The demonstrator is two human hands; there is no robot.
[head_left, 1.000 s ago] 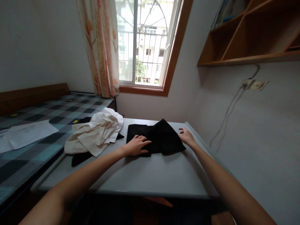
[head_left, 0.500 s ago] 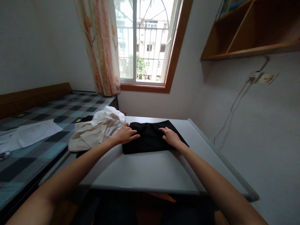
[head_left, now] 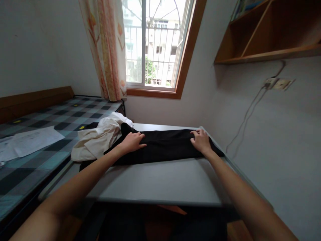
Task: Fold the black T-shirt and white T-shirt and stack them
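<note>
A black cloth (head_left: pixel 165 145) lies spread lengthwise across the white table (head_left: pixel 160 184), its right end reaching the table's right edge. My left hand (head_left: pixel 132 142) rests on the left part of the cloth, fingers apart. Toward the other end, my right hand (head_left: pixel 200 140) lies on the cloth with its fingers spread and slightly bent. Crumpled cream and white cloth (head_left: pixel 100 137) is heaped at the table's left side, just beyond my left forearm, touching the black cloth's left end.
To the left stands a bed with a checked cover (head_left: pixel 62 117) and papers (head_left: pixel 35 140) on it. A wooden shelf (head_left: pixel 263 55) hangs on the right wall above a socket (head_left: pixel 281 83) with a dangling cord. A curtain (head_left: pixel 107 50) hangs beside the window.
The black cloth, a compact folded piece before, now extends much farther to the left and right. My right hand has moved right; my left hand is nearly where it was.
</note>
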